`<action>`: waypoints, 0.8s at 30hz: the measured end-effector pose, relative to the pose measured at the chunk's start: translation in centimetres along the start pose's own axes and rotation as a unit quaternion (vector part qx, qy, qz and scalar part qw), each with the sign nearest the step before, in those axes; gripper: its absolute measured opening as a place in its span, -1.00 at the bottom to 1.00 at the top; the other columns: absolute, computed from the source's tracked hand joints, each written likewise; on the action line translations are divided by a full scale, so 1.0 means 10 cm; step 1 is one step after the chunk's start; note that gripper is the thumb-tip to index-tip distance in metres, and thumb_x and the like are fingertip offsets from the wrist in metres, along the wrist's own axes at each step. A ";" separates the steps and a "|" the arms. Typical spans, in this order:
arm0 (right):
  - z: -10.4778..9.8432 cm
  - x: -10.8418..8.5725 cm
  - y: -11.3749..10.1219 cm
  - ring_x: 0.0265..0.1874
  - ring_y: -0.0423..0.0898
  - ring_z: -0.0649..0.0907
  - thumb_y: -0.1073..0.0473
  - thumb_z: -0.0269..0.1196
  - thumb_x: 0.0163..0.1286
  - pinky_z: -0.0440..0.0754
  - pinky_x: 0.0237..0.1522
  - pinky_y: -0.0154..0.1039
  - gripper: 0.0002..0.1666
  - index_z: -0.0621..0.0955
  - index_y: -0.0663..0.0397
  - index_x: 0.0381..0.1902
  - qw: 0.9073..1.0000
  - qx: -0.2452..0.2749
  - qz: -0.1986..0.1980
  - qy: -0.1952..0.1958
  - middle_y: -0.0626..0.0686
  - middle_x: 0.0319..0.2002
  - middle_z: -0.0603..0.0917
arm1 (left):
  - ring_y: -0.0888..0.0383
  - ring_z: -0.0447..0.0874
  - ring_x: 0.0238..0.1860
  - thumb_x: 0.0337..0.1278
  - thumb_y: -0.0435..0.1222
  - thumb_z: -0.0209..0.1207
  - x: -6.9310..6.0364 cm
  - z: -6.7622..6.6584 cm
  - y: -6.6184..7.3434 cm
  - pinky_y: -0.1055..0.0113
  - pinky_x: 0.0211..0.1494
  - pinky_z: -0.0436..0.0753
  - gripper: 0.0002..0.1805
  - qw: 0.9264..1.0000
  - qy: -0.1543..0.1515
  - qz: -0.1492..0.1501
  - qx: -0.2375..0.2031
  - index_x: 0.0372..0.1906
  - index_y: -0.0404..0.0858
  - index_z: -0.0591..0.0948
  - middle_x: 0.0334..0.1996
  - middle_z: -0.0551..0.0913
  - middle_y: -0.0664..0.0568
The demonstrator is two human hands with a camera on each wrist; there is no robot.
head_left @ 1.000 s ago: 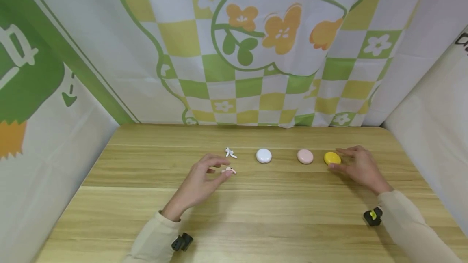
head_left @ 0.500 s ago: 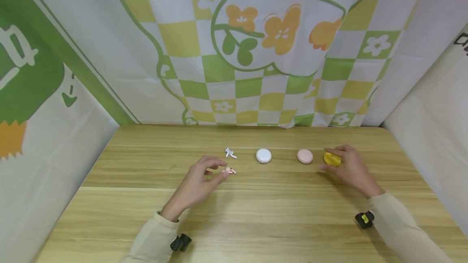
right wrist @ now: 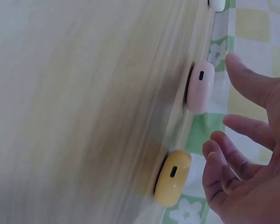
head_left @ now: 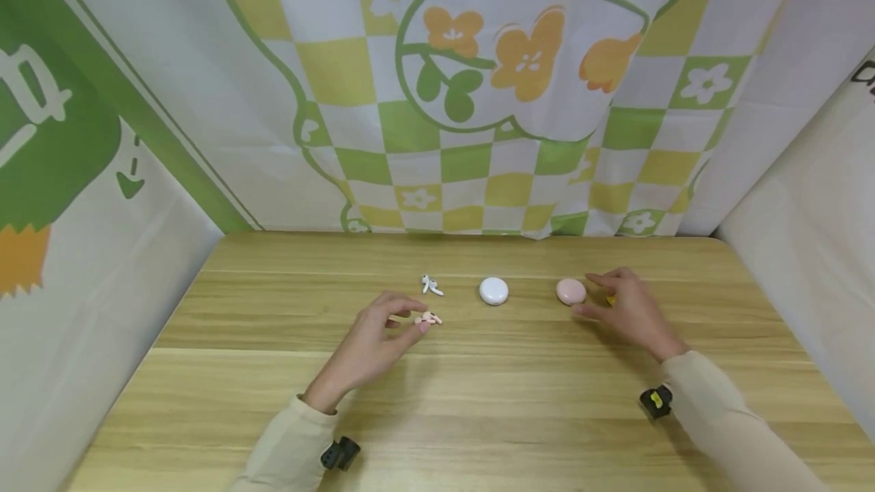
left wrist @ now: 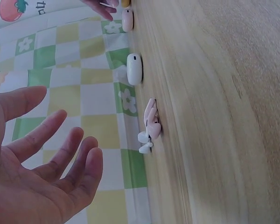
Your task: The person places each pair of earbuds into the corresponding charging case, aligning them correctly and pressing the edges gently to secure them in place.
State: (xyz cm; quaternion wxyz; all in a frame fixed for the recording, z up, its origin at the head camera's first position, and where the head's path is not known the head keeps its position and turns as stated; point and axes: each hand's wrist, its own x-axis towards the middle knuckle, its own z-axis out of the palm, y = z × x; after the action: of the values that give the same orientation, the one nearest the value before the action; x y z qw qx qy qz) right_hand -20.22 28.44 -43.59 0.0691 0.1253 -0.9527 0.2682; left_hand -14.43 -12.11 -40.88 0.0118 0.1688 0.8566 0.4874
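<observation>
My left hand (head_left: 376, 336) hovers by a pair of pink earbuds (left wrist: 152, 119), fingers relaxed and apart from them. A pair of white earbuds (head_left: 431, 285) lies just behind the pink ones. Over at the right, my right hand (head_left: 632, 313) hangs above the table with thumb and fingers spread, holding nothing. Its fingertips are nearest the round pink earbud case (right wrist: 200, 87). Beneath that hand sits the yellow earbud case (right wrist: 173, 178), mostly hidden in the head view. A white earbud case (head_left: 494, 291) stands between the white earbuds and the pink case. All three cases look closed.
The cases and earbuds lie toward the back of a wooden table (head_left: 478, 401). Behind it hangs a checked, flower-printed cloth (head_left: 472, 127), with printed cloth at both sides. A black wrist camera (head_left: 340, 453) is worn on my left sleeve, another (head_left: 656, 402) on my right.
My right hand has moved left from the yellow case, over it, to beside the pink case. My left hand, the earbuds and the cases have stayed in place.
</observation>
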 end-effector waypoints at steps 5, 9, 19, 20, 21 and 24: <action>0.06 0.06 -0.03 -0.32 0.05 0.53 0.03 0.58 0.12 0.47 -0.31 -0.06 -0.20 0.59 0.43 0.19 1.000 -0.004 0.008 -0.008 0.21 -0.27 0.56 | -0.20 0.54 0.14 0.30 -0.32 0.33 0.00 0.00 0.00 -0.11 0.17 0.57 -0.72 1.000 -0.003 0.002 -0.002 0.06 -0.27 0.69 0.12 0.59 -0.12; 0.09 0.08 -0.05 -0.33 0.04 0.56 0.00 0.59 0.11 0.51 -0.29 -0.01 -0.18 0.59 0.43 0.19 1.000 -0.009 0.018 -0.013 0.17 -0.31 0.58 | -0.19 0.55 0.14 0.31 -0.32 0.32 0.00 0.01 0.01 -0.08 0.17 0.58 -0.71 1.000 -0.004 0.002 0.004 0.07 -0.30 0.69 0.12 0.59 -0.13; 0.13 0.14 -0.05 -0.25 0.10 0.62 -0.01 0.56 0.15 0.54 -0.17 0.12 -0.25 0.63 0.39 0.15 0.999 -0.013 0.029 -0.033 0.17 -0.29 0.70 | -0.15 0.56 0.14 0.32 -0.29 0.32 0.01 0.01 -0.01 -0.07 0.17 0.58 -0.69 1.000 -0.006 0.004 0.008 0.08 -0.33 0.68 0.12 0.59 -0.11; 0.14 0.14 -0.04 -0.26 0.10 0.62 0.00 0.56 0.16 0.54 -0.18 0.12 -0.25 0.63 0.40 0.15 0.999 -0.014 0.030 -0.035 0.17 -0.29 0.70 | -0.15 0.56 0.14 0.32 -0.29 0.32 0.01 0.01 -0.01 -0.07 0.17 0.58 -0.69 1.000 -0.007 0.004 0.007 0.09 -0.33 0.68 0.12 0.59 -0.10; 0.14 0.14 -0.04 -0.26 0.09 0.62 -0.01 0.56 0.16 0.55 -0.18 0.11 -0.25 0.62 0.41 0.15 0.999 -0.014 0.032 -0.037 0.17 -0.29 0.71 | -0.15 0.56 0.14 0.32 -0.29 0.32 0.01 0.01 -0.01 -0.08 0.17 0.58 -0.69 1.000 -0.007 0.004 0.007 0.08 -0.33 0.68 0.12 0.59 -0.10; 0.15 0.15 -0.05 -0.30 0.07 0.61 -0.02 0.54 0.18 0.54 -0.21 0.09 -0.24 0.61 0.44 0.16 0.998 -0.015 0.036 -0.046 0.17 -0.29 0.71 | -0.16 0.56 0.13 0.32 -0.30 0.32 0.01 0.01 -0.01 -0.09 0.16 0.58 -0.69 1.000 -0.008 0.004 0.004 0.08 -0.34 0.68 0.12 0.59 -0.10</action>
State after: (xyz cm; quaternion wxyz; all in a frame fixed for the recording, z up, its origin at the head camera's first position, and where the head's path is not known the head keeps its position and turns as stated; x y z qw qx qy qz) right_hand -21.62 26.95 -44.29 0.0170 0.1018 -0.9627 0.2500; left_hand -14.50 -12.06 -41.03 0.0156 0.1763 0.8579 0.4824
